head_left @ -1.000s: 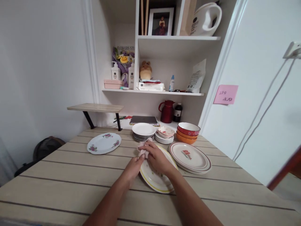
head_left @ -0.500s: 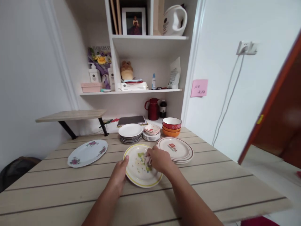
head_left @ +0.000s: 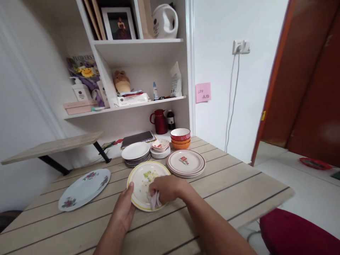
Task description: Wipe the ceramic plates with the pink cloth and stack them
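A white plate point(head_left: 139, 174) with a yellow rim and a floral print is tilted a little above the wooden table. My left hand point(head_left: 124, 205) grips its left edge, thumb on the rim. Bunched in my right hand point(head_left: 166, 188) is a pale pinkish cloth point(head_left: 155, 201), pressed on the plate's lower right face. Just right of the plate lies a stack of red-rimmed plates point(head_left: 186, 163). To the left is an oval plate point(head_left: 85, 189) with pink flowers.
Behind stand a stack of white-topped plates point(head_left: 135, 151), small dishes point(head_left: 160, 145) and stacked bowls point(head_left: 180, 136). A red jug point(head_left: 160, 122) is near the shelves. A raised wooden shelf point(head_left: 53, 144) stands at left, a dark red seat point(head_left: 297, 233) at lower right.
My right hand and the cloth have moved from the plate's upper right to its lower part. The camera view has turned to the right.
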`<move>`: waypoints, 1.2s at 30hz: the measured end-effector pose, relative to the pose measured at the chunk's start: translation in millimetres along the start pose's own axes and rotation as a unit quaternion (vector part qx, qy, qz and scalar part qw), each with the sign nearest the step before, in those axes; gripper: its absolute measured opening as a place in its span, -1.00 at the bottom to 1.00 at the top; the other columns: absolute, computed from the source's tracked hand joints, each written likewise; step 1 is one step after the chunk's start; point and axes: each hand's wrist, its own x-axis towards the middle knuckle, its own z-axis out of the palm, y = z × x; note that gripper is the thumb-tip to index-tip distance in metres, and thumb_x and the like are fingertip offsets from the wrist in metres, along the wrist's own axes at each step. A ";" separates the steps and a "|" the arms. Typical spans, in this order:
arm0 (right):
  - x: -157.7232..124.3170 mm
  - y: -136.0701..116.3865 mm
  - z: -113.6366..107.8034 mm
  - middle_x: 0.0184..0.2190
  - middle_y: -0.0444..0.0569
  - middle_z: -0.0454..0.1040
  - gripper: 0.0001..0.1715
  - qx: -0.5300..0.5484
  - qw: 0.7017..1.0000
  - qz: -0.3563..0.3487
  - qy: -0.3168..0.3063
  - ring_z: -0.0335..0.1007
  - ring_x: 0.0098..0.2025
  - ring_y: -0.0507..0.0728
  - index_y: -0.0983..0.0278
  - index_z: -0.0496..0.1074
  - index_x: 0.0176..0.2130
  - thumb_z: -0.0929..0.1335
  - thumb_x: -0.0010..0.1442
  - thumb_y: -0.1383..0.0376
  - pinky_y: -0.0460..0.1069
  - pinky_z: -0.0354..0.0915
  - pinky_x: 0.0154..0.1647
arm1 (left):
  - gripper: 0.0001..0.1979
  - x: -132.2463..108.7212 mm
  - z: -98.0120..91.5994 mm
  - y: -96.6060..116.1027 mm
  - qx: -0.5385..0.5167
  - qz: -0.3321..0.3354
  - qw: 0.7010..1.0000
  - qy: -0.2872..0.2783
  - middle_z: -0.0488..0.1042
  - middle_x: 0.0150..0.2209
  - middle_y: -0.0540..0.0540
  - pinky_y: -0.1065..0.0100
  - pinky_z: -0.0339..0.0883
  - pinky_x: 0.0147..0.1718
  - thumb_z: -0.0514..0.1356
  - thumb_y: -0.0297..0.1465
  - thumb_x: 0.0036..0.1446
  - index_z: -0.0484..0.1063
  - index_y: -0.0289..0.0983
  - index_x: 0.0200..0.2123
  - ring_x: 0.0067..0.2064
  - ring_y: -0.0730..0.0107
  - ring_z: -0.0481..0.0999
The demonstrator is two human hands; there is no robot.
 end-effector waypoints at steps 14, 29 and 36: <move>42.5 19.6 16.4 0.10 0.15 0.29 -0.56 0.020 0.947 0.224 0.229 0.42 -0.08 0.21 0.21 0.36 0.08 0.24 0.20 0.38 0.04 0.31 -0.19 | -0.75 -0.3 3.7 -2.1 -0.001 0.004 1.000 0.024 0.63 -0.21 -0.29 0.31 0.46 -0.09 0.14 -0.42 0.22 0.50 -0.43 -0.09 -0.08 0.26 0.60; 6.9 7.8 8.8 -0.08 -0.03 0.39 -0.63 0.057 0.994 0.021 0.086 0.40 -0.18 0.17 0.15 0.47 -0.14 0.41 -0.03 0.26 -0.03 0.23 -0.31 | -0.64 -3.0 0.1 -0.7 -0.014 -0.003 1.000 -0.028 0.62 -0.19 -0.32 0.27 0.45 -0.07 0.11 -0.29 0.24 0.50 -0.42 -0.04 -0.10 0.22 0.61; 19.3 14.8 11.9 -0.03 0.08 0.39 -0.54 0.068 0.951 0.223 0.203 0.40 -0.08 0.21 0.20 0.30 0.05 0.34 0.13 0.26 0.00 0.20 -0.23 | -0.70 -1.7 1.8 -3.1 -0.005 0.004 1.000 -0.011 0.61 -0.14 -0.29 0.30 0.43 -0.04 0.15 -0.34 0.22 0.51 -0.40 -0.08 -0.04 0.25 0.58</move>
